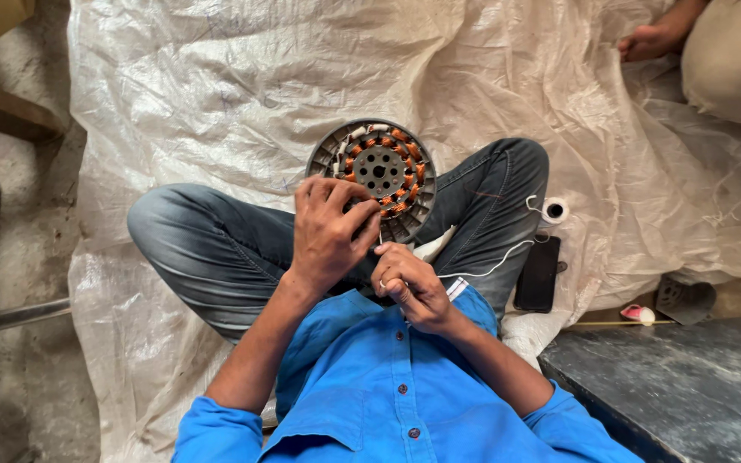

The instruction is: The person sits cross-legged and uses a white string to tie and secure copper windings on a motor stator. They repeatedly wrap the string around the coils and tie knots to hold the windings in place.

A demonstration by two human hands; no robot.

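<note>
The left hand [328, 227] closed its grip on the round copper-wound stator [376, 176]; just below, the right hand [412, 285] pinched white thread [490, 270]

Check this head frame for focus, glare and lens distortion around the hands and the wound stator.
Head view: even daylight, soft shadows; the stator, left hand and right hand are sharp; the white plastic sheet is bright but keeps its creases; wide-angle stretch at the edges.
</note>
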